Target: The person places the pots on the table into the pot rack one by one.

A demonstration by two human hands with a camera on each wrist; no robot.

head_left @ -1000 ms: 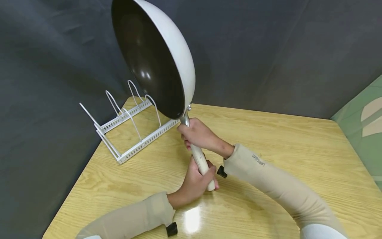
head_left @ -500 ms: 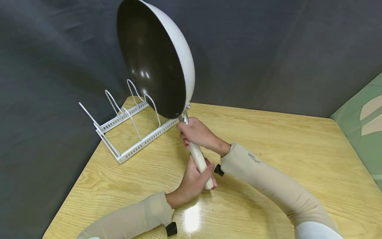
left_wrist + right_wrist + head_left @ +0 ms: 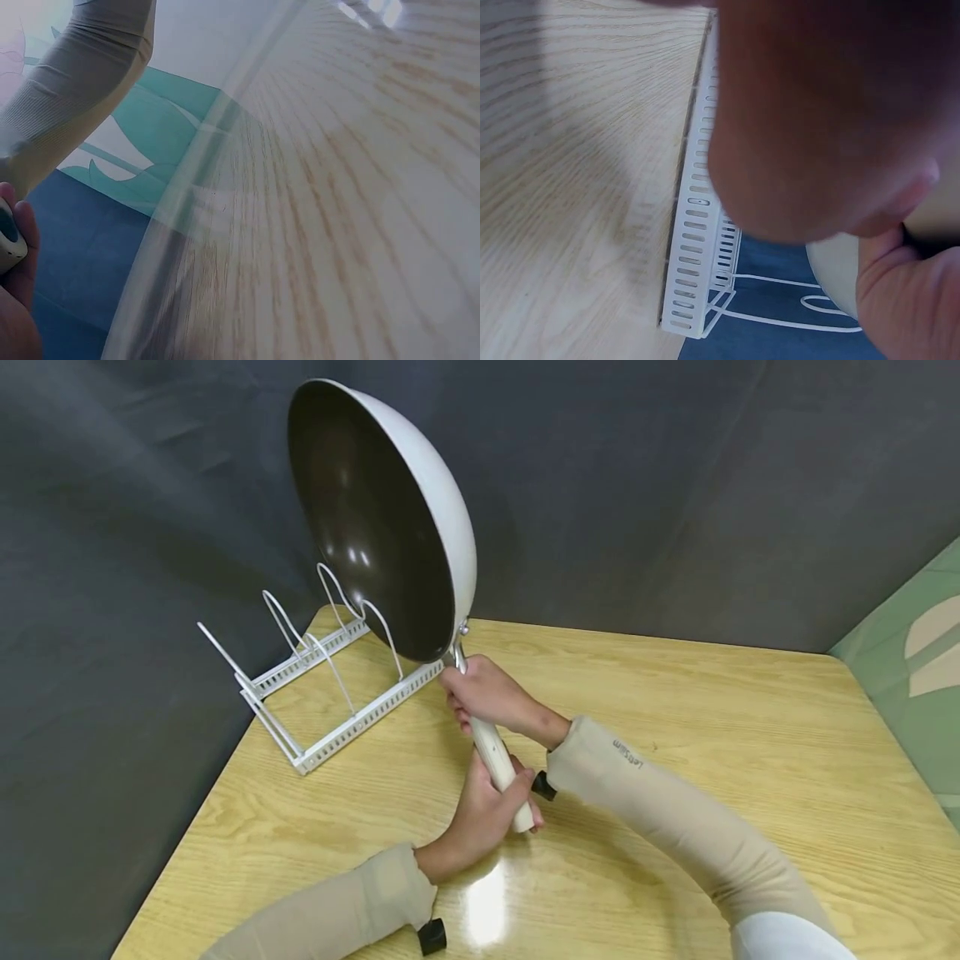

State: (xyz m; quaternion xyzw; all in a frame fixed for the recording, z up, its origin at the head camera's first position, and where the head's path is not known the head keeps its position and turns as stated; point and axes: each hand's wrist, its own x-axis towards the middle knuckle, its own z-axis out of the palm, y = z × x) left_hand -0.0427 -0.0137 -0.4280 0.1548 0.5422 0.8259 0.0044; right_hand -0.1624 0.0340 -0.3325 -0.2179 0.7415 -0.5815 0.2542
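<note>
Both hands hold a wok (image 3: 371, 527) with a dark inside, white outside and pale wooden handle (image 3: 491, 752). My left hand (image 3: 480, 814) grips the handle's lower end, with the thumb across it. Higher up, by the metal neck, my right hand (image 3: 491, 693) wraps round the handle. The wok stands tilted on its side, its dark inside facing left. Its lower rim overlaps the right end of a white wire pan rack (image 3: 375, 710) in the head view. In the left wrist view the handle's end (image 3: 10, 244) shows between fingers. Fingers fill much of the right wrist view, beside the slotted rack rail (image 3: 688, 255).
The rack stands on a wooden table (image 3: 712, 735) at its left back, with several upright wire loops. A dark cloth (image 3: 637, 502) hangs behind and to the left. A green patterned panel (image 3: 915, 685) borders the right side.
The wok has come down and a little to the left, so its whole top rim now shows. Both hands keep their hold; the right hand and forearm have shifted slightly left.
</note>
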